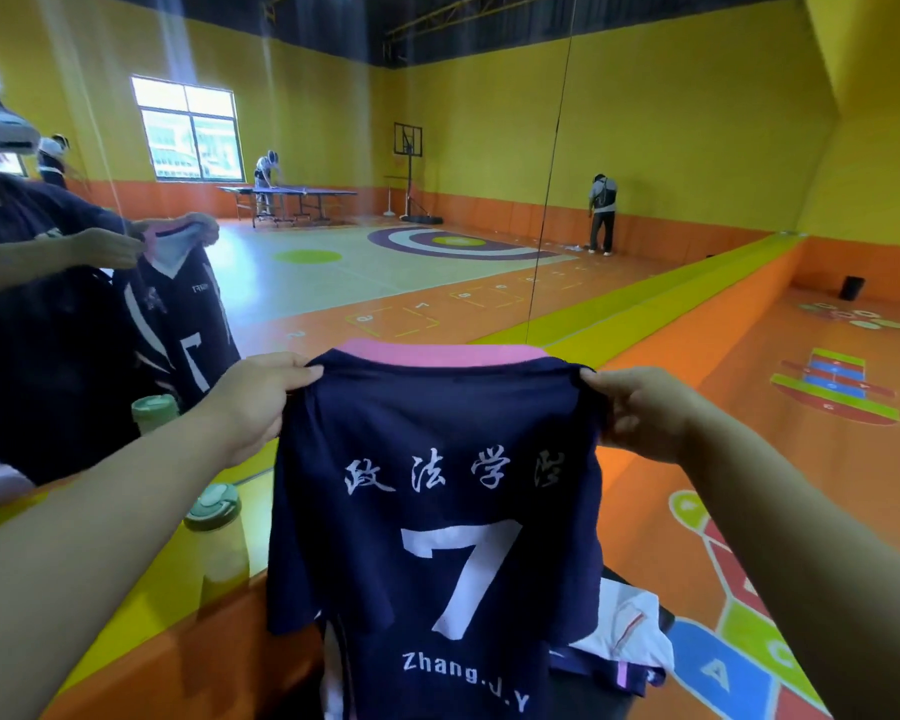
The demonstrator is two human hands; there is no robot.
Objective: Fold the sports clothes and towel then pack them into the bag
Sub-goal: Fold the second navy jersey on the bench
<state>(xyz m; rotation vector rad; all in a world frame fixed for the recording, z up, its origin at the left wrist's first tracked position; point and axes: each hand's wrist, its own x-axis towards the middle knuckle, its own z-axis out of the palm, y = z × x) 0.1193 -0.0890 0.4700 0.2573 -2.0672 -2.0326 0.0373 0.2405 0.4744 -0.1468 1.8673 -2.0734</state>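
Left hand and right hand pinch jersey shoulders, raised.

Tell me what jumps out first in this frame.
A navy jersey with a white 7 and pink collar fills centre frame, left hand and right hand each gripping a shoulder. A green-lidded bottle stands lower left, and white clothing lies lower right.
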